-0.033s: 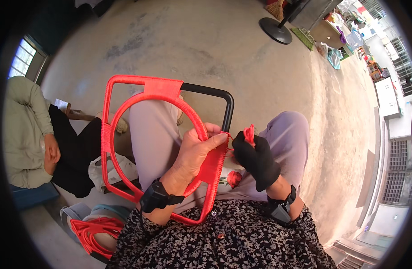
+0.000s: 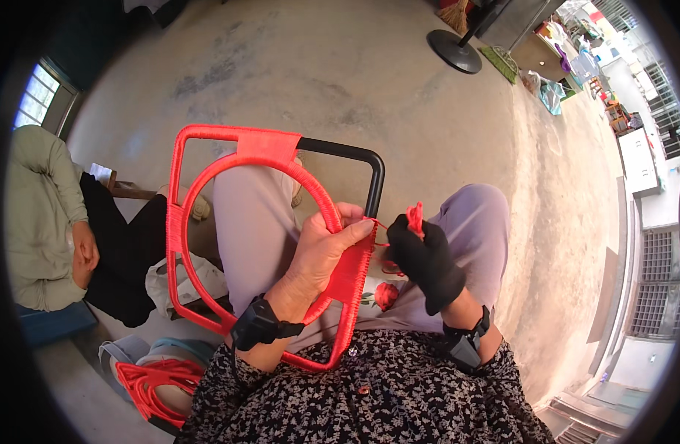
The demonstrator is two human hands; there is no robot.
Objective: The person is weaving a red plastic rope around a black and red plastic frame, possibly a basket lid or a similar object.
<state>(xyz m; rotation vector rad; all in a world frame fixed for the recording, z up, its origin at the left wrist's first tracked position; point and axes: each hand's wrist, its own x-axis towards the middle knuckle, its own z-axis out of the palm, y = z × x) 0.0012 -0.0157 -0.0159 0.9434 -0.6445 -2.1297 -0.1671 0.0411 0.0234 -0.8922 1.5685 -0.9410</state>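
Note:
A rectangular frame with a ring inside it rests tilted over my lap. Red cord is wound tightly round most of it, while its far right corner shows bare black tube. My left hand grips the right side of the frame, thumb pressed on the wound edge where the red wrapping ends. Just to the right, my right hand, in a black glove, is closed round a small bundle of red cord. A thin strand runs from the frame toward that hand.
At my left sits another person with hands together. Coils of red cord lie over a pale container at lower left, below a white bag. A round black stand base and a green broom are far right.
My right hand has shifted slightly to the right and down, away from the frame, with the red cord. My left hand and the frame are almost still.

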